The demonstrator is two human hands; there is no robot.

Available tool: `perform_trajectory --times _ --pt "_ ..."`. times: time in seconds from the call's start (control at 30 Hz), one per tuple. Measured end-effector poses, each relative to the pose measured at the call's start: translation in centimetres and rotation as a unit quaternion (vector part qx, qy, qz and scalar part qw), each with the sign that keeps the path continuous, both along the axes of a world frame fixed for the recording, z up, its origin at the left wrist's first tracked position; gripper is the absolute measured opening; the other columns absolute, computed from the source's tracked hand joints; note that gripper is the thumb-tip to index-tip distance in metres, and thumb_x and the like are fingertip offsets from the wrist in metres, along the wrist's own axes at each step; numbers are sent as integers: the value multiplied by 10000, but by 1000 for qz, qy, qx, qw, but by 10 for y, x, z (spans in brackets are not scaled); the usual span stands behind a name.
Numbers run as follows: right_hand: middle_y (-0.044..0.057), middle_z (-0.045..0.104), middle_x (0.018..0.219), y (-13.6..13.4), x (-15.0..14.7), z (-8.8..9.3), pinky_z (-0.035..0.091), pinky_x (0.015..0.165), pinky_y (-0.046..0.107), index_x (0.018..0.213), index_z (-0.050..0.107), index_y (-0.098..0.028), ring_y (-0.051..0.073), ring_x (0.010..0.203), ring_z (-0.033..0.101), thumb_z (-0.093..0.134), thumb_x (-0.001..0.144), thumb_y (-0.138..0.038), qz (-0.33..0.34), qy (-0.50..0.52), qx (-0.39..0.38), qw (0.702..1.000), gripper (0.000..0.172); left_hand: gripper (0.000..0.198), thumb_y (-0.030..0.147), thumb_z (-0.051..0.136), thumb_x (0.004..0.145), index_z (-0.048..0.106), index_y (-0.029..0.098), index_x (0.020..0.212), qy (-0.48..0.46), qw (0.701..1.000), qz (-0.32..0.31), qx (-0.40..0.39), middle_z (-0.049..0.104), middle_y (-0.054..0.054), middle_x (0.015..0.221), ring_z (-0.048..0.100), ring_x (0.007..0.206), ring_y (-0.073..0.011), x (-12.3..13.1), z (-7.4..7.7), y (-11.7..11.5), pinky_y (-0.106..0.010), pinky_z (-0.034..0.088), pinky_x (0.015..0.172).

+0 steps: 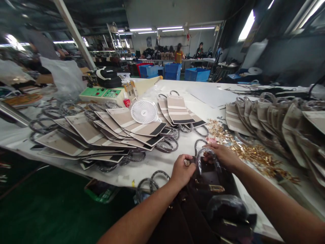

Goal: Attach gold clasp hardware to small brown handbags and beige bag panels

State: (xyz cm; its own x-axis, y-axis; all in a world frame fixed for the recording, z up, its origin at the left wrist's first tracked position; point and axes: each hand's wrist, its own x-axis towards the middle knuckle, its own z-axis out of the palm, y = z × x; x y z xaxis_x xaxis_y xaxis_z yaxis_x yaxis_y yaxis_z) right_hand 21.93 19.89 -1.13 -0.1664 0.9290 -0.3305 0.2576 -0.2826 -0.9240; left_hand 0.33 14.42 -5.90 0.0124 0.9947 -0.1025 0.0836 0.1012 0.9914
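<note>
"White worktable (127,174), centre: what's done?"

"Dark brown handbag (227,186), lower right; left hand (182,171) pinches its top, right hand's (222,154) grip I can't tell. Plastic-wrapped handle (198,162) and gold clasp (216,188) are on; gold fittings (254,156), right, lie loose."

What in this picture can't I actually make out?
All in the head view:
- What the right hand grips: hidden by the handle and the hand itself.
- What the left hand grips: hidden by the curled hand.
- Full extent of the dark material below: cut off by the bottom edge.
- Print on the fan: too small.
- The person far left: blurred.
</note>
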Motion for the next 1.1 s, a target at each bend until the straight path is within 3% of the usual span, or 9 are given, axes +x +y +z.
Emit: perform_trajectory --times 0.17,0.37,0.5,0.57,0.67,0.77,0.87,0.97,1.1 --pt "36 756 737 -12 -12 15 512 511 207 978 727 -191 159 614 680 850 780 -396 45 65 -75 994 311 242 180 701 718 698 170 960 -33 999 -11 -6 682 9 793 559 668 -116 -7 9 -6 -223 428 621" --pt "39 742 669 -69 -12 42 465 469 191 929 693 -197 145 541 641 886 771 -497 80 122 -135 980 389 223 206 682 746 730 157 958 -73 995 -54 -40 561 62 599 472 549 -99 -10 14 -4 -220 356 536" --pt "9 736 673 -81 -20 38 425 479 175 968 713 -199 100 504 586 920 717 -463 15 96 -143 985 418 275 191 748 716 741 156 989 -66 995 -68 -35 631 36 674 520 598 -108 -9 16 -8 -227 401 584" --pt "8 763 736 -76 -23 34 444 511 197 1029 731 -212 113 535 608 922 699 -456 -12 54 -116 992 453 324 192 796 698 741 163 1015 -51 996 -70 -7 711 -11 841 590 706 -131 -8 17 -10 -240 455 659" --pt "36 800 874 -65 -27 34 528 665 268 1008 766 -206 185 711 704 870 734 -471 16 -40 -17 999 396 305 208 832 703 730 168 987 -29 997 -65 35 721 -53 1009 616 831 -153 -8 17 -12 -249 479 732" --pt "31 804 896 -58 -29 37 544 779 309 947 784 -216 236 842 739 792 795 -446 67 -137 84 985 275 290 168 845 670 701 173 921 -20 997 -54 53 680 -42 1006 593 852 -150 -10 17 -13 -238 465 730" --pt "12 798 897 -60 -32 39 543 768 319 959 780 -244 233 834 743 718 851 -393 94 -204 168 960 194 268 201 829 696 672 183 913 -29 996 -62 53 658 -29 984 590 847 -149 -10 17 -15 -232 454 706" --pt "6 787 894 -71 -36 35 546 751 320 951 769 -259 219 805 735 667 886 -344 105 -242 242 934 148 175 275 718 820 646 191 956 -77 992 -91 27 646 -8 887 588 777 -138 -9 17 -17 -229 443 659" --pt "9 778 930 -92 -42 25 563 772 316 962 748 -267 216 834 736 633 910 -294 95 -255 308 911 130 200 235 622 852 620 209 1050 -97 989 -107 15 582 38 751 520 645 -116 -9 15 -20 -223 398 584"
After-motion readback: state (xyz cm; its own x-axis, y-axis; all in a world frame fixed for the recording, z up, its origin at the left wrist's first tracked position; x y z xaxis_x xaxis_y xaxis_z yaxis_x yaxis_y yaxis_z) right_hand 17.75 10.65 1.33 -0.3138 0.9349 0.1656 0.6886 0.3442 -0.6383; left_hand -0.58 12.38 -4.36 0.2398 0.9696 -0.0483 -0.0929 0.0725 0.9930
